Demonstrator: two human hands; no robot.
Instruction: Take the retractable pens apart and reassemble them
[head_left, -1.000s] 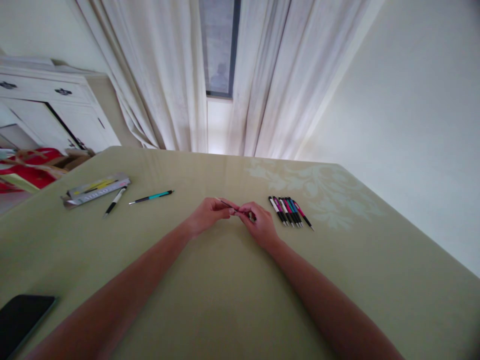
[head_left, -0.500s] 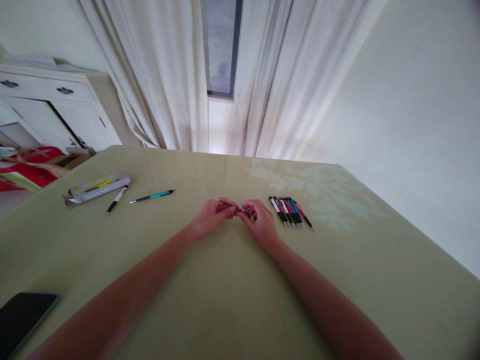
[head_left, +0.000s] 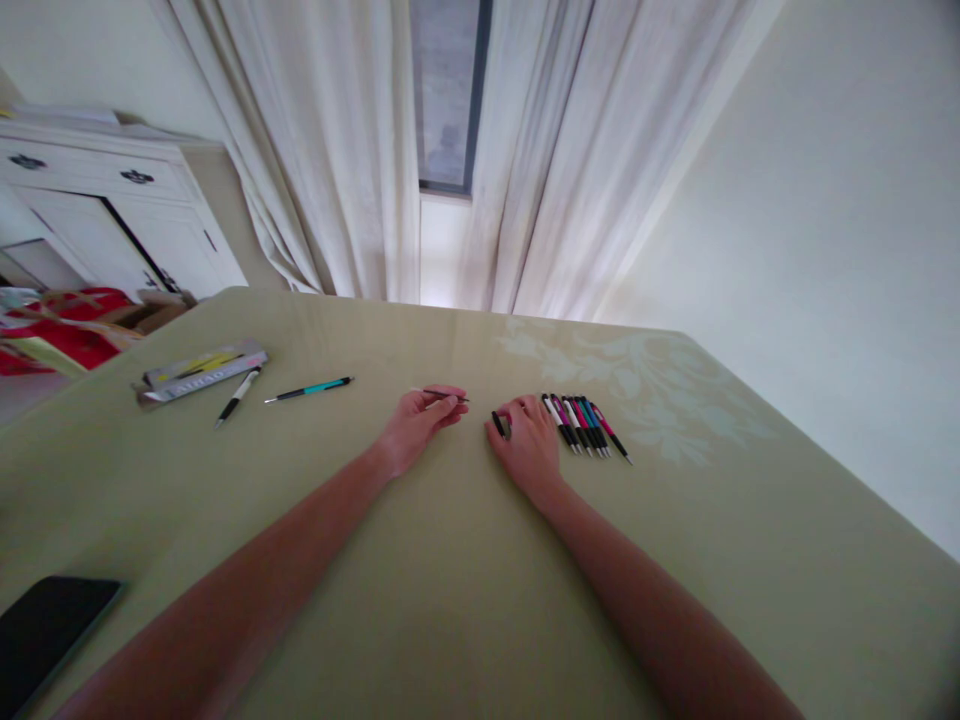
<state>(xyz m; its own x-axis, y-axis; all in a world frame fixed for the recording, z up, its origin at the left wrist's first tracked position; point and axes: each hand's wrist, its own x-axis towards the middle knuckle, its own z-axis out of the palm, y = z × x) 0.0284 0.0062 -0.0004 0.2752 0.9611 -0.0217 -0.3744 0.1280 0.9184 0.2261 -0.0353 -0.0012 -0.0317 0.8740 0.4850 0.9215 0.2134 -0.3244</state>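
In my left hand, thumb and fingers pinch a thin dark stick that looks like a pen refill. My right hand rests low over the table, its fingers curled around a short black pen part; much of that part is hidden by the fingers. A gap separates the two hands. Just right of my right hand lies a row of several pens with coloured and white barrels, black grips and silver tips.
On the left of the table lie a teal pen, a white and black pen and an opened pen box. A dark phone is at the near left corner. Curtains hang beyond the far edge.
My hands, together before, have come apart. The left went slightly left with the refill; the right shifted a little right with the black pen part. The view has tilted slightly.
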